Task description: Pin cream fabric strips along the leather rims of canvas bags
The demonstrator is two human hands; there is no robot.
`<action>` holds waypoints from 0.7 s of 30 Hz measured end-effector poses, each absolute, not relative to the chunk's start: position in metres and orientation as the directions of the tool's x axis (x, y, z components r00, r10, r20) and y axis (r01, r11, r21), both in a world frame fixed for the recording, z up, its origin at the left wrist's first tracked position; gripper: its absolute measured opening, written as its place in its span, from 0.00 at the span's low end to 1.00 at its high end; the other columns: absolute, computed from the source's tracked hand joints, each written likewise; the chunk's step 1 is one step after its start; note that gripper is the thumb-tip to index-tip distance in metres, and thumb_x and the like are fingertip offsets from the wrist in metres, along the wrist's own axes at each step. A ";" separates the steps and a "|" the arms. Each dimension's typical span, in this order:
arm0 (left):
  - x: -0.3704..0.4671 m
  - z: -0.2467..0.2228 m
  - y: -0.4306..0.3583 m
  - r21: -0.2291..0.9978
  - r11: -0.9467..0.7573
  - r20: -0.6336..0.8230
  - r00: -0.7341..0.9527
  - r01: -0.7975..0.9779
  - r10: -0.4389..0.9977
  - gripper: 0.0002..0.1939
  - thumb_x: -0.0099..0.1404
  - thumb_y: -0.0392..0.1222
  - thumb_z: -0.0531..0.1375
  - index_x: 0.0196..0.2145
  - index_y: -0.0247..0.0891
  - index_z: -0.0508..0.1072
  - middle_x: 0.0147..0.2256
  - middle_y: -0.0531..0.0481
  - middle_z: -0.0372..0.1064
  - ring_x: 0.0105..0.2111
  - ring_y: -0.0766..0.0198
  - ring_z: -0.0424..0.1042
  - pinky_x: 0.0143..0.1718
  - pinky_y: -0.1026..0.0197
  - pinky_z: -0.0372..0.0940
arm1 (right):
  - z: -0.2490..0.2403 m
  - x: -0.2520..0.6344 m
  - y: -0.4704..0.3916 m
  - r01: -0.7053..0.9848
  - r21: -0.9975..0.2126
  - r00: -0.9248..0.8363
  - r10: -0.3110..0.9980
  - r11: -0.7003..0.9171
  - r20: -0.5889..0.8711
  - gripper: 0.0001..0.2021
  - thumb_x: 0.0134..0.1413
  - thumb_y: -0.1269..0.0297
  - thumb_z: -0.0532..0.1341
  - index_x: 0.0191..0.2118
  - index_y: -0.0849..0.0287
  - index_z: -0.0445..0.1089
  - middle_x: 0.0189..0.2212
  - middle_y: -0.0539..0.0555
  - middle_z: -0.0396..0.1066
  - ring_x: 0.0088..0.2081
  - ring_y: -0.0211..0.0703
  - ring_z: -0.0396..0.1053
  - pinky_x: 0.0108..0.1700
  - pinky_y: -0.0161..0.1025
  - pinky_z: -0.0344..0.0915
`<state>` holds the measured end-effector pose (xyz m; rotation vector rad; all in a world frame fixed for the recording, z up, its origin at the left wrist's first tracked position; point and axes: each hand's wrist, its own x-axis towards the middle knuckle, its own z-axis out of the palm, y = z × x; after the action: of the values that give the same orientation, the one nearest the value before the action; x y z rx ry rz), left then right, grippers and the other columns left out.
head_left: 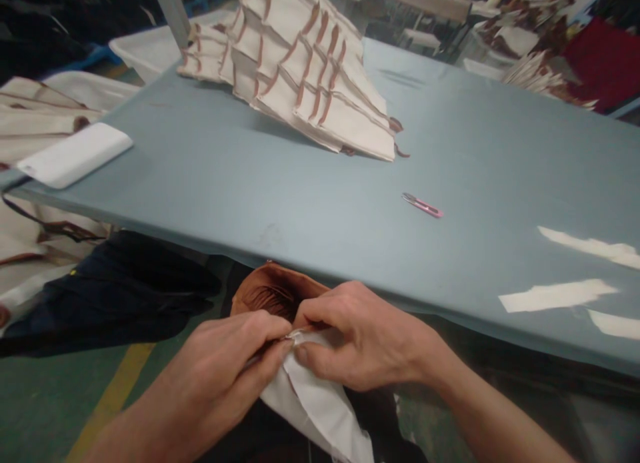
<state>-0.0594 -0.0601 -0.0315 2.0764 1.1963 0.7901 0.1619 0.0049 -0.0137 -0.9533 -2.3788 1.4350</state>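
Note:
In front of the table edge, a white fabric piece (325, 406) with a brown lining (273, 291) hangs over my lap. My left hand (233, 356) pinches its seam between thumb and forefinger. Close beside it, my right hand (367, 340) grips the same edge, thumb on the white side, fingertips partly hidden behind the cloth. The two thumbs nearly meet at the seam. On the table lie pink-handled thread snips (423, 206), apart from both hands.
A tall pile of cream fabric pieces with brown edging (285, 70) rests on the blue-grey table (225, 183). A white rectangular device (77, 155) lies at the left corner, and white strips (557, 296) at the right. White bins (145, 53) stand behind.

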 end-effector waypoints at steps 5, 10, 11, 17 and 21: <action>-0.056 -0.033 -0.062 0.671 -0.474 0.258 0.420 0.570 0.870 0.09 0.78 0.38 0.55 0.37 0.44 0.71 0.30 0.57 0.78 0.27 0.67 0.79 0.32 0.68 0.68 | -0.023 0.158 0.001 0.396 -0.889 -0.733 0.662 0.229 -0.156 0.05 0.51 0.71 0.60 0.26 0.59 0.71 0.19 0.42 0.58 0.21 0.30 0.53 0.27 0.32 0.49; -0.055 -0.035 -0.063 0.734 -0.354 0.161 0.357 0.580 0.920 0.05 0.75 0.38 0.58 0.40 0.45 0.73 0.29 0.58 0.78 0.27 0.66 0.79 0.30 0.68 0.68 | -0.032 0.153 -0.009 0.347 -0.910 -0.657 0.751 0.227 -0.064 0.07 0.50 0.71 0.57 0.23 0.59 0.65 0.19 0.43 0.55 0.21 0.30 0.52 0.26 0.33 0.48; -0.056 -0.036 -0.062 0.736 -0.359 0.163 0.364 0.573 0.917 0.06 0.75 0.37 0.58 0.40 0.45 0.73 0.30 0.57 0.78 0.28 0.66 0.79 0.31 0.68 0.68 | -0.034 0.152 -0.011 0.341 -0.915 -0.640 0.766 0.215 -0.058 0.07 0.50 0.70 0.57 0.23 0.58 0.65 0.19 0.43 0.56 0.21 0.31 0.53 0.27 0.33 0.48; -0.065 -0.047 -0.067 0.624 -0.578 0.308 0.515 0.525 0.800 0.10 0.78 0.31 0.52 0.47 0.44 0.69 0.31 0.55 0.77 0.29 0.66 0.78 0.33 0.67 0.68 | -0.037 0.153 -0.020 0.301 -0.953 -0.612 0.763 -0.020 -0.209 0.06 0.50 0.69 0.57 0.25 0.58 0.66 0.20 0.43 0.56 0.22 0.31 0.52 0.26 0.32 0.49; -0.069 -0.050 -0.071 0.484 -0.683 0.400 0.556 0.547 0.729 0.14 0.79 0.30 0.49 0.51 0.42 0.70 0.31 0.53 0.78 0.28 0.65 0.78 0.33 0.65 0.68 | -0.037 0.156 -0.021 0.158 -0.935 -0.686 0.647 -0.316 -0.334 0.03 0.48 0.67 0.59 0.26 0.58 0.65 0.20 0.43 0.54 0.22 0.31 0.49 0.24 0.31 0.48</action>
<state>-0.0689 -0.0712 -0.0504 2.4894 1.0525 0.8475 0.1563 -0.0209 -0.0371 -1.0217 -1.5932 2.0689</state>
